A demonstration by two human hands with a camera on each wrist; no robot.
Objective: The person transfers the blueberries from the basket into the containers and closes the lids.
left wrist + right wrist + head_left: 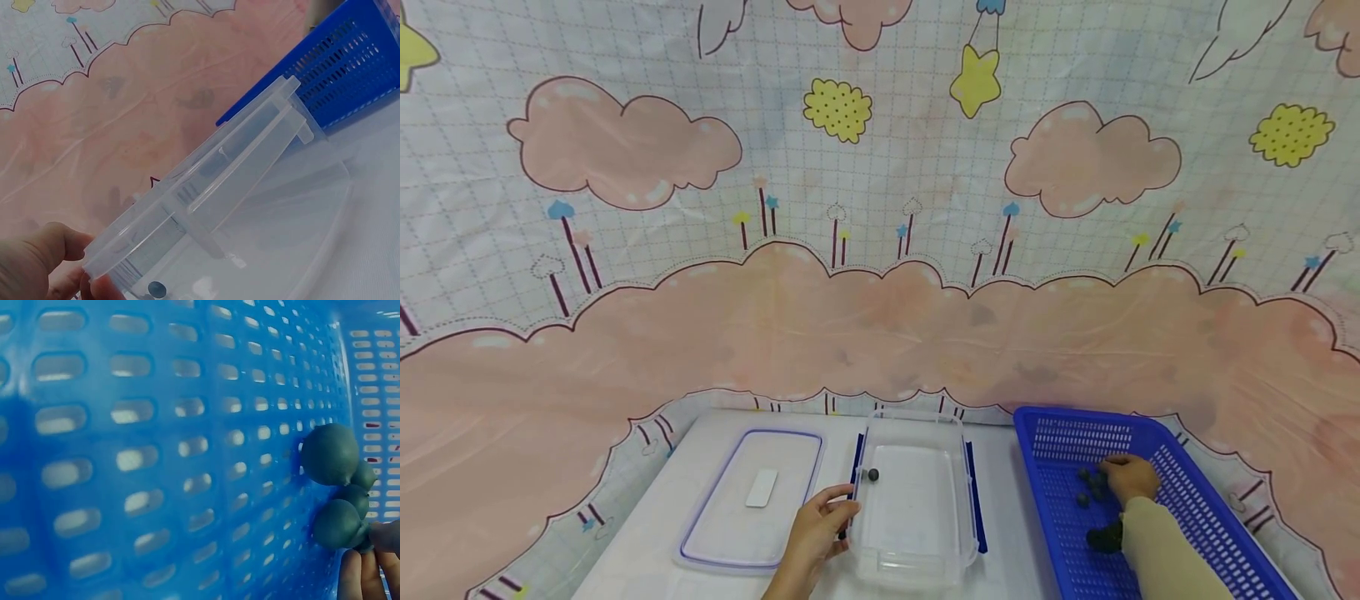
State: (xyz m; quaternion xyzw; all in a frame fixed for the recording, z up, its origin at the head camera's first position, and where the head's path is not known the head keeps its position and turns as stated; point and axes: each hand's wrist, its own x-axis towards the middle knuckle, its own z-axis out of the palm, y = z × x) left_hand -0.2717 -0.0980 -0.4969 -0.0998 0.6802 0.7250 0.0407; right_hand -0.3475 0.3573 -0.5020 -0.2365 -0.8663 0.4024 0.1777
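Observation:
In the head view my left hand [820, 527] grips the left wall of a clear plastic box [917, 575], thumb and fingers on either side of the rim. One small dark round fruit [873, 475] lies inside, near that wall; the left wrist view shows the same fruit [157, 289] through the plastic. My right hand [1131, 479] reaches into the blue basket [1037, 475]. Several round green fruits [330, 454] lie on its floor. Thumb and fingertips [351, 575] pinch a small green fruit [363, 537] at the cluster's near end.
A clear lid [722, 500] with a purple-blue edge lies left of the box, a white rectangle on it. Dark blue latches [976, 500] flank the box. A dark green lump [1103, 538] sits in the basket beside my right sleeve. A patterned cloth hangs behind the white table [647, 533].

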